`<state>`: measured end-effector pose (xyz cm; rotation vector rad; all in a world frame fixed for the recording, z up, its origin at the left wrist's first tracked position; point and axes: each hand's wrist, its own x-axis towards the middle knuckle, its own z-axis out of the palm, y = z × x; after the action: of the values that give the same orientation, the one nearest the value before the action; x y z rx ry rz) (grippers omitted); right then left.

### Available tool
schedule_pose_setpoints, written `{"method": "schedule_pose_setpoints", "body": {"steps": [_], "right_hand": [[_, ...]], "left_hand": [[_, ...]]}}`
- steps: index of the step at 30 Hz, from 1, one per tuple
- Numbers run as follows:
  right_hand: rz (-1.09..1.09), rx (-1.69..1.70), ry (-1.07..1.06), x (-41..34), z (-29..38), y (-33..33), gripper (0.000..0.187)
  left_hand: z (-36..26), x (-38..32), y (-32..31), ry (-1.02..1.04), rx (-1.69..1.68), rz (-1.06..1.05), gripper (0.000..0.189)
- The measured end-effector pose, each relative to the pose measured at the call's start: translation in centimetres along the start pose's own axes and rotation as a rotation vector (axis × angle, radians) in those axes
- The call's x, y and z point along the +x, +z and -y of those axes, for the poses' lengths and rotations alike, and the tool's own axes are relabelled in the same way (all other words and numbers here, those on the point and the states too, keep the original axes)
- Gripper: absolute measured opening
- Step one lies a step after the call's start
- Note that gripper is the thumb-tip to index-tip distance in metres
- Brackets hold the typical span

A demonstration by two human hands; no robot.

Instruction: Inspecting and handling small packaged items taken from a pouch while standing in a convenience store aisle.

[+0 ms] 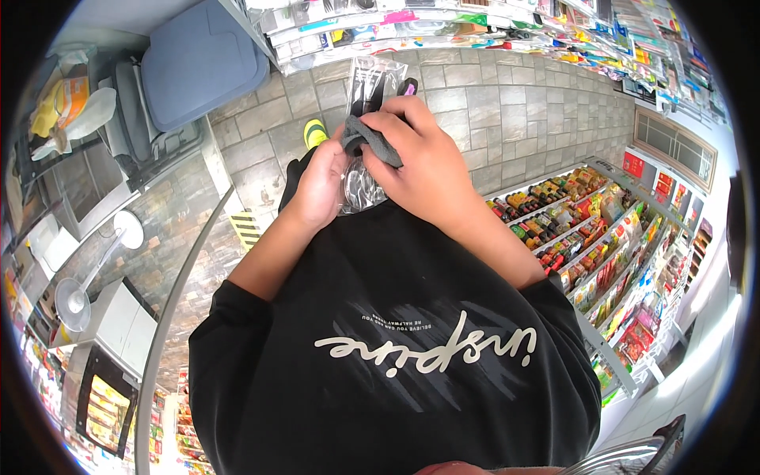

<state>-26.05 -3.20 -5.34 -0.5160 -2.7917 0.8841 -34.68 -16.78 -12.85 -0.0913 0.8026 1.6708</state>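
Note:
My left hand grips the left edge of a clear plastic package in front of my chest. A dark utensil or tool shows inside it, but its kind is hard to tell. My right hand pinches a folded grey cloth against the front of the package; the fingertips of both hands meet at the cloth. Beyond my right fingers a black handle end with a purple patch sticks out. Whether it belongs to the packaged item is not visible.
Shelves of packaged goods run along the top. A rack of bottles and packets stands at the right. A blue-grey plastic lid or panel is at upper left, near a metal rail. Stone-look tiles cover the floor.

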Motion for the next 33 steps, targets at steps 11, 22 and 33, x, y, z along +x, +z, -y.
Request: {"method": "schedule_pose_setpoints", "body": {"steps": [11,22,33], "right_hand": [[0.227,0.004,-0.118,-1.7,0.8,1.4,0.039],[0.474,0.06,-0.091,-2.6,0.2,2.0,0.035],[0.144,0.008,0.123,1.2,0.2,-1.0,0.033]], "left_hand": [[-0.5,0.0,-0.8,-0.055,-0.16,-0.121,0.047],[-0.9,0.1,-2.7,0.052,-0.118,-0.324,0.033],[-4.4,0.0,-4.8,-0.009,0.266,-0.12,0.036]]}}
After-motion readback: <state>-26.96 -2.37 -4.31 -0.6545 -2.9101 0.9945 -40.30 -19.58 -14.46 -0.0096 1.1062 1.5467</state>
